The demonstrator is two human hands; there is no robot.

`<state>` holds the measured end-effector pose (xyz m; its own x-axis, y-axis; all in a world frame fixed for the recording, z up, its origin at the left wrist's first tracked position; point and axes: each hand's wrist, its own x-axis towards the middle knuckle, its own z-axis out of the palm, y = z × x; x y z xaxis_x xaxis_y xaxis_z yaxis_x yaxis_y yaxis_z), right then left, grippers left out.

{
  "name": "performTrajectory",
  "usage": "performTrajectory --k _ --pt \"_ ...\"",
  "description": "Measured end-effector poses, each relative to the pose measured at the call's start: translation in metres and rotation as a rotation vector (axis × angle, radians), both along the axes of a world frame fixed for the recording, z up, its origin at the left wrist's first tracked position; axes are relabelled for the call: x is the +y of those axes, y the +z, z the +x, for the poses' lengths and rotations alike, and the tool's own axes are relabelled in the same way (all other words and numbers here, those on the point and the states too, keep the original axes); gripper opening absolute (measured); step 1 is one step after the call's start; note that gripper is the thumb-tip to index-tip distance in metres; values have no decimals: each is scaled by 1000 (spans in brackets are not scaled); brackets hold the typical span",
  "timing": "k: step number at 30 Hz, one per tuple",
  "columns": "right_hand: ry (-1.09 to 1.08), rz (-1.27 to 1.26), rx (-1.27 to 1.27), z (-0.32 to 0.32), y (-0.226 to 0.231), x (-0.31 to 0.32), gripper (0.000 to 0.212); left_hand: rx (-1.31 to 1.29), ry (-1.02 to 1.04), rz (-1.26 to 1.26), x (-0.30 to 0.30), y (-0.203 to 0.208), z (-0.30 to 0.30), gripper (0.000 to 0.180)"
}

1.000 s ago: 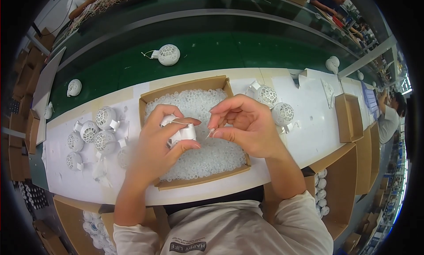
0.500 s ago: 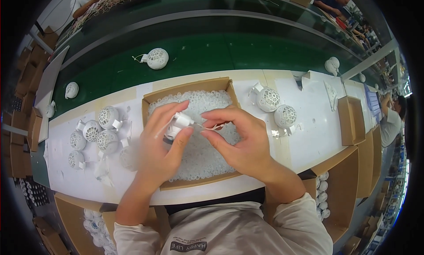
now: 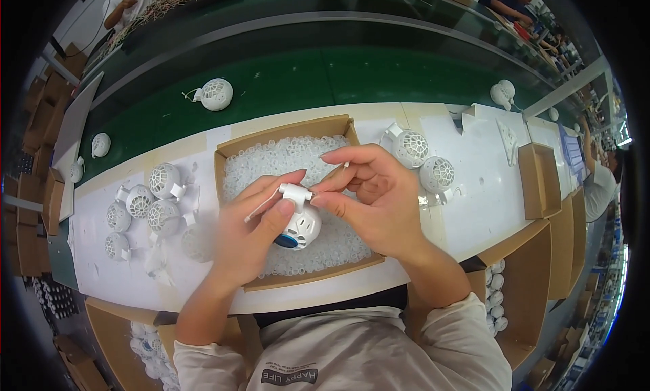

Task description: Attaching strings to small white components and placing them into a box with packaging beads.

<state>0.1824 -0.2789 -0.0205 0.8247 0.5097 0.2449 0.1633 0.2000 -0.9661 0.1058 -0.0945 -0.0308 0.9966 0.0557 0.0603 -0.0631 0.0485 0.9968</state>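
Over a box of small clear rings (image 3: 261, 162), my left hand (image 3: 249, 239) grips a white ball-shaped device (image 3: 306, 230) with slotted openings and a blue round patch. A white tubular neck (image 3: 292, 192) sticks up from the ball, and a thin white wire trails past my left fingers. My right hand (image 3: 379, 201) is closed at the neck's end, thumb against forefinger, pinching a thin white wire (image 3: 347, 164) whose tip shows above the fingers. What lies between those fingertips is mostly hidden.
Several similar white balls (image 3: 140, 201) lie left of the box, and two more (image 3: 437, 174) on the right. A green conveyor belt (image 3: 284, 86) beyond the table carries others. A small empty cardboard box (image 3: 539, 181) stands at right. Cartons of balls (image 3: 496, 299) sit below the table edge. Other people are across the belt.
The device has turned in my left hand, so its ball and blue patch now show below the neck. My right fingers have shifted against the neck's end. Balls on the belt have moved left.
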Motion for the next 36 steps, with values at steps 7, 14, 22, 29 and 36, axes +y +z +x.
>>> performTrajectory --k 7,14,22,29,36 --pt "40 89 62 1 -7 -1 45 -84 -1 201 1 2 1 37" --pt "-97 37 -246 -7 -11 1 44 9 -45 66 3 2 2 36" --pt "-159 21 -420 -6 -15 0 42 -213 25 359 -3 3 0 34" --pt "-190 -59 -849 11 -4 -9 39 105 -77 -125 -19 6 6 32" --pt "-131 -174 -638 18 0 -30 37 -76 21 552 -39 26 11 32"
